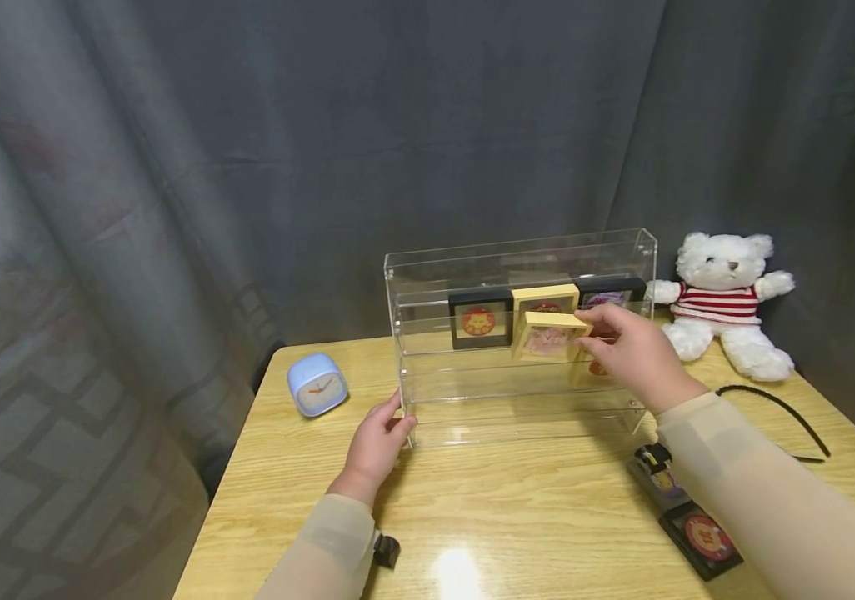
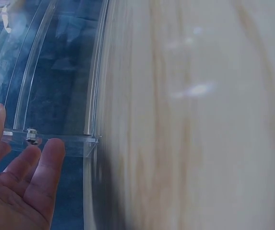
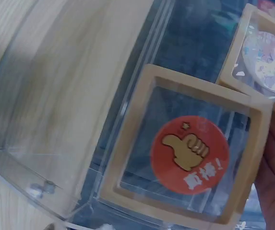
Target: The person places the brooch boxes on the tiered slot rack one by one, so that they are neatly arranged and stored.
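A clear acrylic display rack [image 1: 517, 429] stands on the table. My left hand [image 1: 373, 442] grips its lower left end, with the thumb in front. My right hand [image 1: 633, 350] pinches the right edge of a yellow-framed badge case [image 1: 547, 333] with a pink round badge, tilted in front of the rack. A black badge case [image 1: 481, 321], a second yellow case [image 1: 545, 293] and another black case [image 1: 626, 289] stand in a row on an upper shelf. Below them, a yellow case with a red thumbs-up badge [image 3: 190, 155] stands on the shelf, partly behind my right hand in the head view.
A blue alarm clock [image 1: 317, 384] stands at the left. At the back right sits a white teddy bear [image 1: 723, 292] in a striped shirt. Near my right forearm lie a black case with a red badge [image 1: 707, 537], another dark case [image 1: 660, 483] and a black cable [image 1: 787, 407].
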A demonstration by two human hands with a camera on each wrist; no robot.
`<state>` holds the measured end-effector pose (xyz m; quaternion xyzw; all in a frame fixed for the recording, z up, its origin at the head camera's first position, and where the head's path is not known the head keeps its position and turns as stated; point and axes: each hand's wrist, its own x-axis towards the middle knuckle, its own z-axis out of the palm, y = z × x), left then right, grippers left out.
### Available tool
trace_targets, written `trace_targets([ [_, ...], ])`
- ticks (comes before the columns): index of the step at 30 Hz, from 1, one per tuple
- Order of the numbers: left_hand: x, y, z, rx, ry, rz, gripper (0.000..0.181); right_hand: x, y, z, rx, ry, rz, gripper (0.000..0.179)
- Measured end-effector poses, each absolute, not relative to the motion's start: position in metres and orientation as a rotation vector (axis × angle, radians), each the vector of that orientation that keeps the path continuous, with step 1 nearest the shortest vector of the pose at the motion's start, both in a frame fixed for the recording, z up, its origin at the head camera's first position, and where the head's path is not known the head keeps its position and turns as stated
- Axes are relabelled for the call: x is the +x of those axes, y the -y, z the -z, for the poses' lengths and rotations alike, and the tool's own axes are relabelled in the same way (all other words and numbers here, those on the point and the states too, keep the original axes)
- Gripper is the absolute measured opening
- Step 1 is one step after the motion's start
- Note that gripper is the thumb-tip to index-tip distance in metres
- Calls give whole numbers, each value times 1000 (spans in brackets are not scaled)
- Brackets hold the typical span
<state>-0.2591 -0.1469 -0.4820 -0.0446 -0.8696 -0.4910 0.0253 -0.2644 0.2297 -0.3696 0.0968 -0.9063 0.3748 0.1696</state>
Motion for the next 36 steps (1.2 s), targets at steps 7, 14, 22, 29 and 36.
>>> trace_targets([
  [7,-258,146,481,-153,2676,1529,55,-268,-229,376,383,2610,-760,28],
  [14,-259,144,483,-146,2686,1533,55,-269,-229,381,459,2559,-520,23],
  [22,-258,143,483,-144,2692,1532,55,-258,-233,377,459,2610,-607,36],
  [29,-258,144,484,-147,2687,1534,54,-221,-256,355,344,2573,-841,49],
  [36,-259,146,485,-143,2681,1530,55,-185,-293,388,150,2888,-743,78],
])
